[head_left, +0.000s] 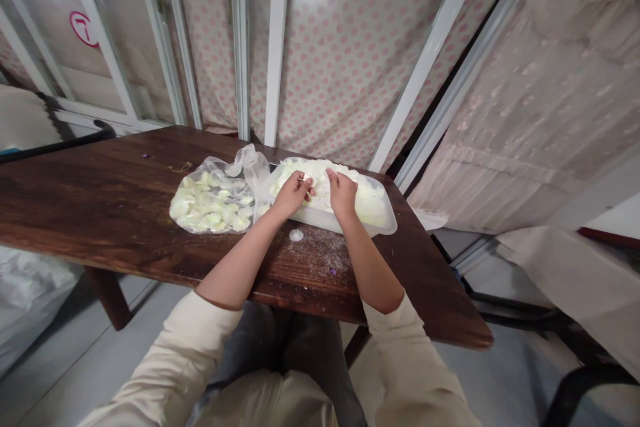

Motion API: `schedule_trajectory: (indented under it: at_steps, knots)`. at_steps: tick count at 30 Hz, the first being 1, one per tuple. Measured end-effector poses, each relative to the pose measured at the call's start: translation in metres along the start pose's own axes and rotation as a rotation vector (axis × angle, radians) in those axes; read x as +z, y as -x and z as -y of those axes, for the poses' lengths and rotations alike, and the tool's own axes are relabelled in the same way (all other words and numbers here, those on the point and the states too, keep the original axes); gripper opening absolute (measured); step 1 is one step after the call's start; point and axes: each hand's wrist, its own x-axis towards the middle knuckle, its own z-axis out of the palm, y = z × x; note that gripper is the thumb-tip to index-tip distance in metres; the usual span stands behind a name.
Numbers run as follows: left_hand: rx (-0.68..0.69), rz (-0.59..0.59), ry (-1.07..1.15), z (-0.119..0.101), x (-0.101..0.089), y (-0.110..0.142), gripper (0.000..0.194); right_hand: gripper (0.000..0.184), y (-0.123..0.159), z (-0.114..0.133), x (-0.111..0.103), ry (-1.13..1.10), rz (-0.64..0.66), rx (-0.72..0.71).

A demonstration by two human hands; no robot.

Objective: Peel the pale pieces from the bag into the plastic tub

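A white plastic tub (327,219) on the table holds a heap of white to pale yellow, petal-like pieces (370,195). Over the heap, my left hand (294,195) has its thumb and fingers pinched together at a whitish bit that blends with the pile. My right hand (343,193) is closed too, thumb against finger, a short way to the right; what it grips, if anything, is too small to make out. Left of the tub lies a clear plastic bag (213,203) with many similar pale yellow-white pieces inside. One small white ruffled piece (296,235) rests on the wood before the tub.
White crumbs (325,253) and a purple speck lie scattered near the front of the dark wooden table (110,180). A thin loop (180,167) lies farther back. Behind are framed glass panels with a dotted curtain (345,67). A chair (540,313) stands at right, a large white bag (30,300) at left.
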Motion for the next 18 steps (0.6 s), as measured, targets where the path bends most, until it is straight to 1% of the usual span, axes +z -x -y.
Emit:
schedule_trajectory:
  at_steps: [3,5,8,10,13,16,18]
  knots:
    - [-0.003,-0.001,0.004,0.0006,0.0003,-0.0002,0.019,0.05,-0.0001,-0.0004,-0.0005,0.026,-0.023,0.029]
    - [-0.002,-0.001,0.002,0.0012,0.0004,-0.0004,0.02,0.05,0.0,-0.0014,0.0013,0.046,-0.028,0.014]
    - [-0.002,-0.001,-0.009,0.0023,0.0001,-0.0004,0.02,0.043,0.0011,-0.0031,0.006,0.093,-0.036,-0.03]
    - [-0.004,0.003,-0.015,0.0029,-0.0004,-0.0002,0.02,0.036,0.0026,-0.0033,0.0084,0.122,-0.064,-0.036]
    - [0.0,0.018,-0.011,0.0035,-0.0012,0.0003,0.019,0.035,0.005,-0.0013,0.0078,0.1,-0.092,-0.031]
    - [0.017,0.045,0.008,0.0031,-0.0018,0.0008,0.016,0.035,0.006,0.0021,0.0039,0.014,-0.046,-0.095]
    - [0.035,0.069,0.027,0.0018,-0.0019,0.0012,0.015,0.035,0.0054,0.0033,0.0022,-0.028,0.018,-0.15]
